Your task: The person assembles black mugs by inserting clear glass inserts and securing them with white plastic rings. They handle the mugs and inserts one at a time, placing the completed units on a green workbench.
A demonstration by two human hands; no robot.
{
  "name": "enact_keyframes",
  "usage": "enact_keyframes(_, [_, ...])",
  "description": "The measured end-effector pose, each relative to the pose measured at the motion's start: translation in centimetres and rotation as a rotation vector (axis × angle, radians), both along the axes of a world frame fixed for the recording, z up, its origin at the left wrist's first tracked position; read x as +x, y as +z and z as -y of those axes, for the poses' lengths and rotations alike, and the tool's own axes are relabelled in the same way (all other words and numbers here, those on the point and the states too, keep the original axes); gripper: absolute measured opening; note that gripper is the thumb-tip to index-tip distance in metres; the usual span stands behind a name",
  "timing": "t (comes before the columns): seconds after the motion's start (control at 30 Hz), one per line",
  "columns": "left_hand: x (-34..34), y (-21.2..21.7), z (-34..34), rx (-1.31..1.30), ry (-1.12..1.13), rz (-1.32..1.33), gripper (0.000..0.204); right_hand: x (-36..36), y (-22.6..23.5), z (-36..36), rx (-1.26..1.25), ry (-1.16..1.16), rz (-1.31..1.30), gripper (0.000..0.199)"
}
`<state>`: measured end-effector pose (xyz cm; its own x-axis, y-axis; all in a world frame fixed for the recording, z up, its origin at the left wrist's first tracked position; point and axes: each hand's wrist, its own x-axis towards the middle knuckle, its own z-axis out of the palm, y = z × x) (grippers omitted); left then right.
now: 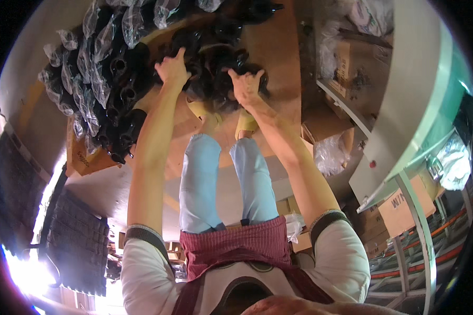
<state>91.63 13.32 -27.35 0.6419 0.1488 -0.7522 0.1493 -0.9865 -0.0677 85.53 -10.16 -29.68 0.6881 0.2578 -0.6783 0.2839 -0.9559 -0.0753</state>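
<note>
My left hand [173, 69] reaches into a cluster of glossy black hollow parts [186, 38], some fingers stretched out and others curled down among them. Close by on the right, my right hand [246, 86] is gripping a black part [225, 93] from above, thumb and an outer finger spread to its sides. The middle fingertips of both hands are hidden. These parts are dark, rounded and slightly blurred, so their exact kind does not show. They rest on brown cardboard [283, 65] in front of my yellow shoes [198, 108].
To the left lie rows of similar black parts [122, 89], many with clear plastic bags [92, 63] over their ends. An open carton [328, 128] with clear plastic stands at the right, below a metal shelf frame [347, 107]. A pale panel [404, 131] rises farther right.
</note>
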Motion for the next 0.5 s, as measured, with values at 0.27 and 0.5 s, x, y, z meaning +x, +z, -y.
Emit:
enact_keyframes(0.27, [-6.2,24.1,0.0,-0.166,0.102,0.183,0.097,-4.9,30.0,9.2,0.325,-0.241,0.208,0.057])
enact_keyframes(0.5, [0.8,49.7,6.7,-0.513,-0.108,0.459,0.085,-1.2,60.0,22.4,0.231,-0.833,0.689,0.07])
